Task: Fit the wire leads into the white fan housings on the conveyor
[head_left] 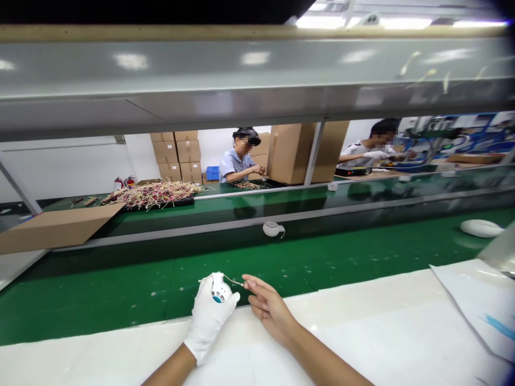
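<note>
My left hand (210,316), in a white glove, is closed around a small white round plastic housing (222,289) with vent slots and a blue patch inside. A thin pale wire (232,280) runs from the top of the housing toward my right hand (270,305). Bare and ungloved, that hand pinches the wire's free end between thumb and fingertips. Both hands are over the near edge of the green conveyor belt (193,262). Farther back on the belt lies another white vented housing (273,229) with a short wire trailing from it.
A white paper-covered bench (362,332) borders the belt. At the far right rests a white oval piece (480,228). Beyond a metal rail, a heap of wires (156,193) sits beside a cardboard sheet (60,225). Two co-workers sit across; a grey beam (201,67) spans overhead.
</note>
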